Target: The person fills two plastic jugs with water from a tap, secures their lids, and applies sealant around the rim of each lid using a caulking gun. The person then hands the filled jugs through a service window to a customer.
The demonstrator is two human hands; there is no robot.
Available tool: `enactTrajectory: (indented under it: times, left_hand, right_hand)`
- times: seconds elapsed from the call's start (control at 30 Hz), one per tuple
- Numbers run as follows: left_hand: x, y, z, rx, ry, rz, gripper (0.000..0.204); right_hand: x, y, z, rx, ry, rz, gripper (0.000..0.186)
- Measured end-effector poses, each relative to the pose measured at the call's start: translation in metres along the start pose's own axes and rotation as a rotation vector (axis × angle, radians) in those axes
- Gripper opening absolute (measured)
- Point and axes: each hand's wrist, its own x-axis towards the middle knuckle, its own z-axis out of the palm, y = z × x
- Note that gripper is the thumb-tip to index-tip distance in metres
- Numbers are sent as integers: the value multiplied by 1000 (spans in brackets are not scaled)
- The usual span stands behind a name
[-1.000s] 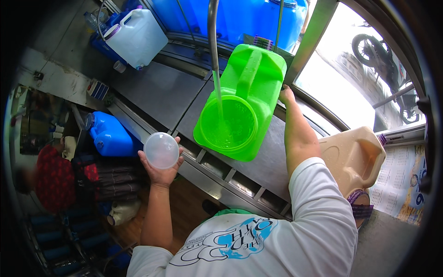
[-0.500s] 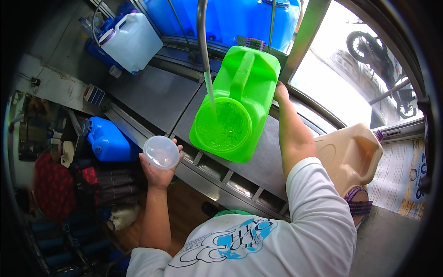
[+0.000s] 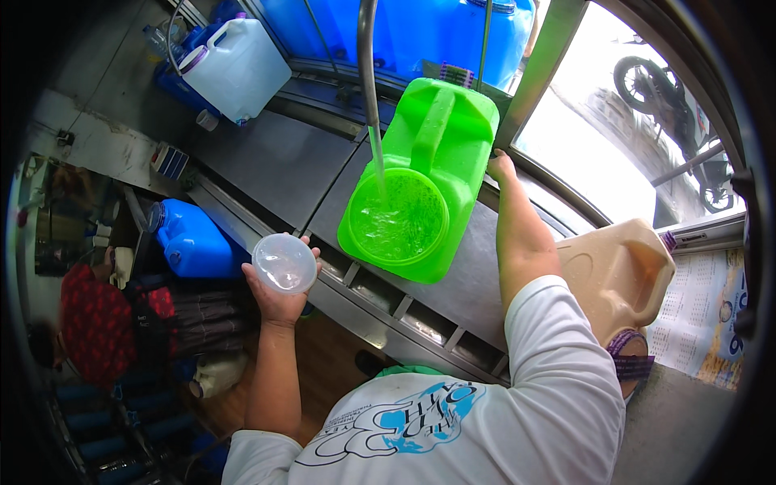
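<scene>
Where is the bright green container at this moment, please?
In the head view, the green container sits slightly right of centre on the metal counter, beneath the running metal spout, with the right hand at its right side.

Water (image 3: 380, 162) from metal spout (image 3: 368, 65) into open green jug (image 3: 453, 174)

Surface (image 3: 267, 166): we've room left of the green jug (image 3: 465, 182)!
Spout (image 3: 367, 73): over its mouth, blocking us!
Beige jug (image 3: 594, 275): blocks our right.
</scene>
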Motion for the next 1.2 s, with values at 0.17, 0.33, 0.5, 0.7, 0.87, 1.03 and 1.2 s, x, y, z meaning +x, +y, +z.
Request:
enactTrajectory:
  times: [0.17,0.33,0.5,0.7,0.87,1.03,1.2]
  left_hand:
    - [-3,4,-3,24,-30,-1,95]
    - [-3,3,0,39,-21,9,96]
    - [-1,2,5,63,-12,12,95]
    - [-2,3,0,65,-22,7,95]
    - [-2,4,-1,72,-16,9,95]
    - [-1,5,-3,96,-24,19,94]
    - [-2,6,-2,105,-21,29,93]
  right_hand:
    - [4,4,5,26,-7,3,63]
    - [3,6,6,27,-2,-11,64]
    - [5,9,7,14,13,-27,64]
    - [6,11,10,47,24,-26,65]
    - [5,9,9,64,10,-2,65]
    - [4,9,10,87,8,9,66]
    - [1,7,9,91,13,10,67]
